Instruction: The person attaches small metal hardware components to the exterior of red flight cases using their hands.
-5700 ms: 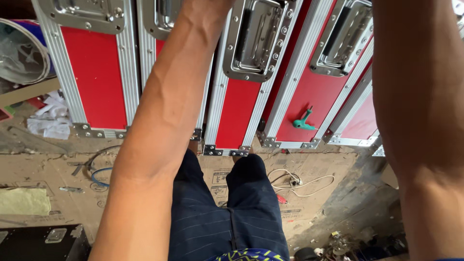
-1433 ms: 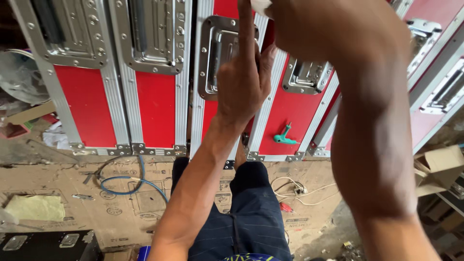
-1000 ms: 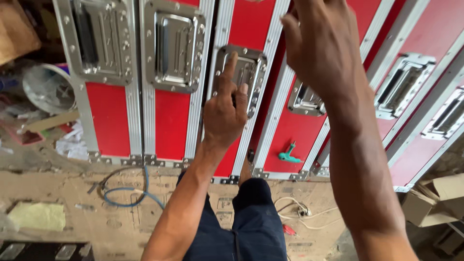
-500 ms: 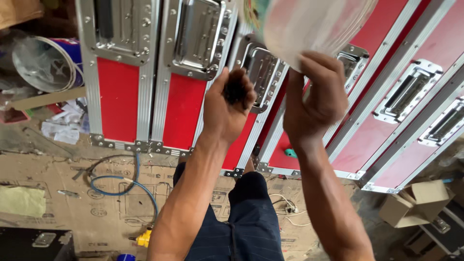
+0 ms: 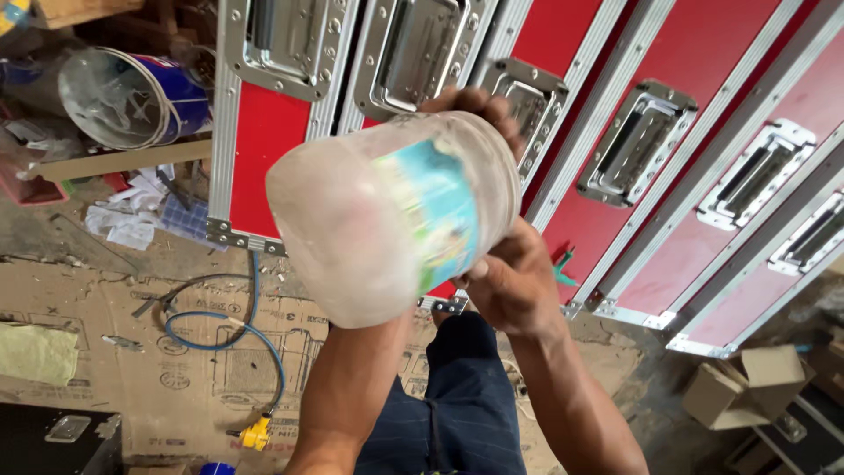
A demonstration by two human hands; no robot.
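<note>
Your right hand (image 5: pixel 514 286) and probably left hand (image 5: pixel 475 105) now hold the cloudy plastic jar (image 5: pixel 396 224), newly raised before the red cases (image 5: pixel 686 105).

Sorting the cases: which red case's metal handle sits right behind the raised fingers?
The third red case from the left; its handle plate touches the fingers gripping the plastic jar.

Blue-green label (image 5: pixel 437 207) wraps the cloudy plastic jar (image 5: pixel 387 224).

Jar (image 5: pixel 396 224) before cases (image 5: pixel 677 176); bucket (image 5: pixel 132 92) left, box (image 5: pixel 747 387) right
</note>
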